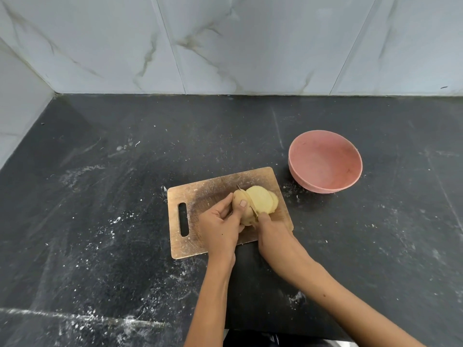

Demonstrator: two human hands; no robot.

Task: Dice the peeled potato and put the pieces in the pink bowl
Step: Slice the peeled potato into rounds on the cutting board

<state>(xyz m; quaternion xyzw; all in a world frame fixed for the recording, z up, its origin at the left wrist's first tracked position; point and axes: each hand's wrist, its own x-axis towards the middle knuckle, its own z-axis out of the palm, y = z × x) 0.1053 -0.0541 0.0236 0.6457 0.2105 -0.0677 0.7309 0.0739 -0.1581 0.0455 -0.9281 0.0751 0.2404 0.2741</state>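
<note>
A peeled yellow potato (260, 200) lies on a wooden cutting board (200, 196), partly cut into slices that lean to the right. My left hand (220, 226) grips the uncut left part of the potato with its fingers. My right hand (273, 234) is closed on a knife (246, 197); the thin blade stands in the potato between the slices and the uncut part, and the handle is hidden in the hand. The pink bowl (300, 176) stands to the right of the board and behind it, with nothing in it.
The board lies on a black stone counter (112, 221) dusted with white specks. A marble-tiled wall (225, 46) closes the back and left. The board has a slot handle (183, 219) at its left end.
</note>
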